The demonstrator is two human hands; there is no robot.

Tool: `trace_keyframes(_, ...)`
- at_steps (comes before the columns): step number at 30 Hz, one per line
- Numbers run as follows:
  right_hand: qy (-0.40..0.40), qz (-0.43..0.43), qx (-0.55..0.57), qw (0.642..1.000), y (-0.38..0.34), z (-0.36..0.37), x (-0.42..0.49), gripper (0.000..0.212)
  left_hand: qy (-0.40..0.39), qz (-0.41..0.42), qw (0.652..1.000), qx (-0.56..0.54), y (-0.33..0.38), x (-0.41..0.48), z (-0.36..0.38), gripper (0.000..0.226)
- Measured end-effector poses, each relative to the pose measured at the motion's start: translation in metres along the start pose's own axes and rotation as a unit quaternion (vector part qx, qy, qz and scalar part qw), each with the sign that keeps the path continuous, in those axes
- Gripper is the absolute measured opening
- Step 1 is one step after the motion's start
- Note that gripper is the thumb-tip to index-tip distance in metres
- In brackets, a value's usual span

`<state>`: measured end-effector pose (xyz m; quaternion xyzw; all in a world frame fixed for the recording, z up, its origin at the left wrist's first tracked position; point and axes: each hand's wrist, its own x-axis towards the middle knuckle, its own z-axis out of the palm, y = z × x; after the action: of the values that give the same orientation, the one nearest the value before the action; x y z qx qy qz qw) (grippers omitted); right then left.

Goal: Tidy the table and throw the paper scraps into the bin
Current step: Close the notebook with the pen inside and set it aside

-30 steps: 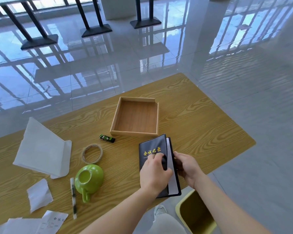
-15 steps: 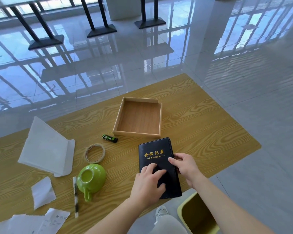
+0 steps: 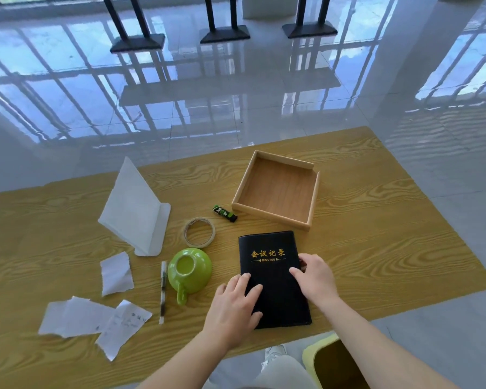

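Observation:
A black notebook [image 3: 270, 265] with gold lettering lies closed and flat on the wooden table [image 3: 376, 248]. My left hand [image 3: 233, 307] rests on its lower left part with fingers spread. My right hand [image 3: 316, 279] holds its right edge, fingers on the cover. Torn white paper scraps lie at the left: one small piece [image 3: 115, 273], a wider one [image 3: 70, 318] and one with writing [image 3: 124, 327]. The yellow bin [image 3: 317, 355] stands on the floor below the table's near edge.
An empty wooden tray [image 3: 278, 189] sits behind the notebook. A green cup [image 3: 190, 269], a pen [image 3: 163, 290], a tape roll [image 3: 199, 232], a small green-black object [image 3: 224, 213] and a folded white sheet [image 3: 135, 209] lie left of it.
The notebook, partly open with pages showing a second ago, now lies closed and flat. My left hand slid down to its lower left. The camera has turned left.

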<state>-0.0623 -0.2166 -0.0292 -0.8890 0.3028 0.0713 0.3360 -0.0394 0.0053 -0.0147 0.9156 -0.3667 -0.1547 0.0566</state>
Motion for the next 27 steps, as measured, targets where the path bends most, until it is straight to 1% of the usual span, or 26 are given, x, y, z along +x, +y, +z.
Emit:
trace_keyframes(2, 0.010, -0.008, -0.014, 1.000, -0.001, 0.002, 0.000, 0.046, 0.037, -0.010, 0.999, -0.023, -0.009, -0.013, -0.001, 0.052)
trace_keyframes(4, 0.016, -0.018, -0.017, 1.000, -0.003, 0.003, -0.001, 0.046, 0.099, -0.031, 0.993, -0.062, -0.024, -0.030, -0.003, 0.040)
trace_keyframes(5, 0.018, -0.022, -0.015, 0.999, -0.004, 0.004, -0.002, 0.047, 0.117, -0.051, 0.989, -0.078, -0.034, -0.039, -0.002, 0.032)
trace_keyframes(8, 0.018, -0.027, -0.018, 0.999, -0.008, 0.007, -0.004, 0.056, 0.143, -0.149, 0.974, -0.097, -0.067, -0.062, -0.001, 0.013)
trace_keyframes(10, 0.019, -0.029, -0.027, 0.999, -0.011, 0.010, -0.006, 0.060, 0.154, -0.230, 0.954, -0.114, -0.089, -0.070, -0.002, 0.010)
trace_keyframes(12, 0.021, -0.030, -0.033, 0.999, -0.015, 0.011, -0.006, 0.060, 0.152, -0.295, 0.935, -0.124, -0.107, -0.072, -0.005, 0.009)
trace_keyframes(14, 0.019, -0.030, -0.038, 0.999, -0.017, 0.011, -0.006, 0.060, 0.141, -0.327, 0.926, -0.123, -0.119, -0.070, -0.006, 0.011)
trace_keyframes(20, 0.007, -0.023, -0.041, 0.999, -0.016, 0.011, -0.005, 0.060, 0.098, -0.378, 0.910, -0.136, -0.128, -0.053, -0.015, 0.007)
trace_keyframes(23, 0.007, -0.019, -0.037, 0.999, -0.016, 0.010, -0.006, 0.059, 0.082, -0.396, 0.903, -0.145, -0.128, -0.048, -0.016, 0.008)
trace_keyframes(27, 0.002, -0.016, -0.033, 0.999, -0.014, 0.009, -0.009, 0.059, 0.087, -0.425, 0.883, -0.180, -0.135, -0.041, -0.015, 0.007)
